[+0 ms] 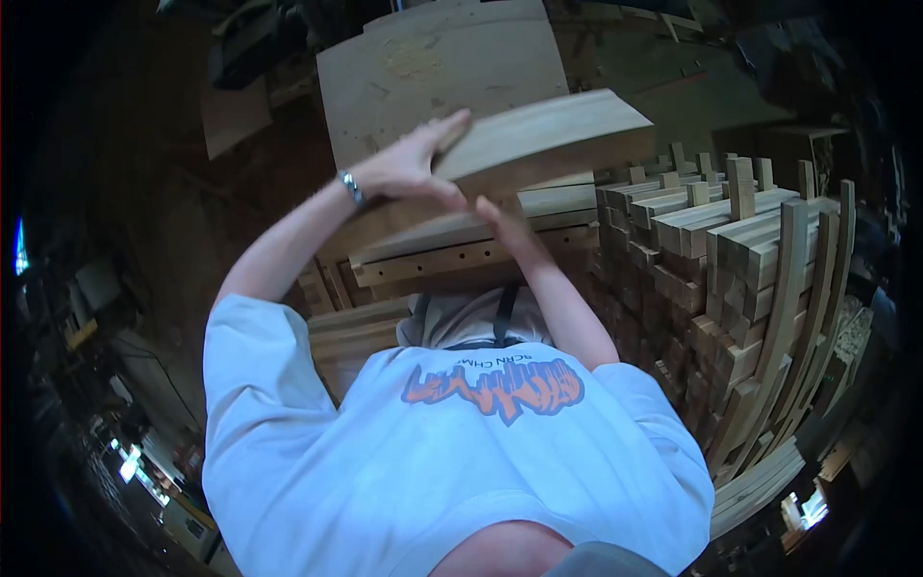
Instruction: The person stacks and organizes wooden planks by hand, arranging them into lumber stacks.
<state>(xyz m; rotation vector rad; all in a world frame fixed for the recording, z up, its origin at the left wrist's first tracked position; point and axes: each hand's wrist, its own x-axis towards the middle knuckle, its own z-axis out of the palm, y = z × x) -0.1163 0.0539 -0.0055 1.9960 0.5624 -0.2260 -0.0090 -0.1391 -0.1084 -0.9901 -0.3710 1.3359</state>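
A thick wooden beam (548, 139) is held up at a slant above the workbench. My left hand (413, 168), with a metal bracelet at the wrist, grips its left end, thumb and fingers spread around the wood. My right hand (502, 219) is below the beam near its lower edge; it is blurred, and its fingers are partly lost against the wood, so I cannot tell whether it grips. Beneath both hands lies another pale board (433, 236), behind a wooden strip with a row of holes (461, 256).
A pale work surface (442, 72) with wood shavings lies ahead. Tall stacks of timber (731, 231) with upright sticks stand close on the right. More boards (361, 337) lie near my waist at the left. Dark machinery (255, 38) is at the upper left.
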